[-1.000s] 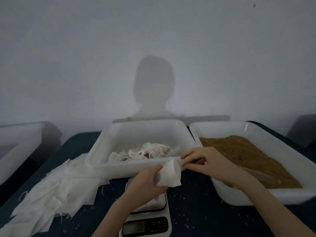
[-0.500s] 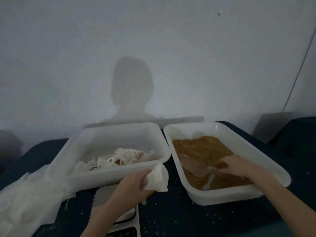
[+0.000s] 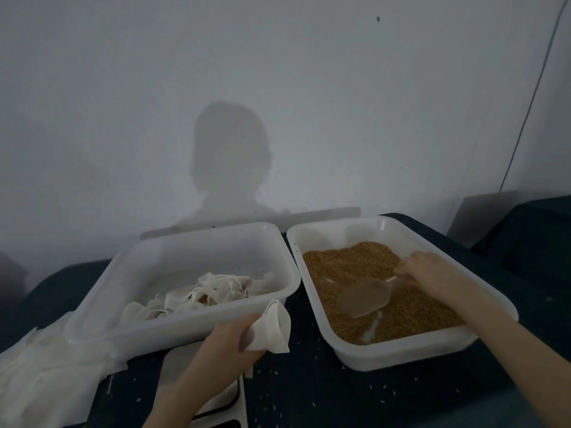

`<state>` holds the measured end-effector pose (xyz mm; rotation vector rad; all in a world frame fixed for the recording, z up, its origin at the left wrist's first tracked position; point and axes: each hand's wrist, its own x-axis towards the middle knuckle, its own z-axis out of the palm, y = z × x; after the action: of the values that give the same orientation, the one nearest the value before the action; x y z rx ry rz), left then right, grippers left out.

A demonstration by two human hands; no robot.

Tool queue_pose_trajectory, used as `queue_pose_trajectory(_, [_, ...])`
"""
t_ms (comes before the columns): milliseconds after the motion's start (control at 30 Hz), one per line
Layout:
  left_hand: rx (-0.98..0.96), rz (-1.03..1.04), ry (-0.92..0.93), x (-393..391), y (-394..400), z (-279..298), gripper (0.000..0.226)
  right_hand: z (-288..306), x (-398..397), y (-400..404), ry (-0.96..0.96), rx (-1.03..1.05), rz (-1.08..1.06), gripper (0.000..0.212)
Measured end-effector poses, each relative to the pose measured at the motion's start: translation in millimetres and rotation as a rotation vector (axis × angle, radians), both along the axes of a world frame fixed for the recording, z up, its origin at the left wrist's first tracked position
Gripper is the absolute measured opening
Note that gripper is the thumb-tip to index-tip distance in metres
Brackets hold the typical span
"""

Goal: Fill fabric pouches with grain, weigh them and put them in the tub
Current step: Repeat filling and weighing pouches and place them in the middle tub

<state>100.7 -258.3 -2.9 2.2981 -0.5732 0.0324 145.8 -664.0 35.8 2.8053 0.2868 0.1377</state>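
Observation:
My left hand grips an empty white fabric pouch with its mouth open, held in front of the left tub. That white tub holds several filled pouches. To the right, another white tub contains brown grain. Over the grain my right hand holds the handle of a clear plastic scoop, whose bowl lies on the grain. A white scale sits under my left forearm, mostly hidden.
A heap of empty white pouches lies at the left on the dark cloth-covered table. Loose grains are scattered on the cloth. A grey wall stands close behind the tubs. A dark object sits at the far right.
My right hand left the pouch, reached into the grain tub and took up the scoop. The pouch stays in my left hand. The view swung right.

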Motion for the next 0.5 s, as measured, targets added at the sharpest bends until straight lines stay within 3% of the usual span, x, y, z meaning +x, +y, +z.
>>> queue_pose_trajectory(100, [-0.015, -0.008, 0.006, -1, -3, -1, 0.025, -3, -2, -2, 0.037, 0.099, 0.059, 0.013])
queue_pose_trajectory(267, [-0.039, -0.025, -0.017, -1, -10, -1, 0.026, -11, -10, 5, 0.128, 0.428, 0.034, 0.025])
queue_pose_trajectory(500, [-0.058, -0.020, -0.043, -4, -12, 2, 0.036, -2, -16, 4, 0.399, 0.493, 0.077, 0.020])
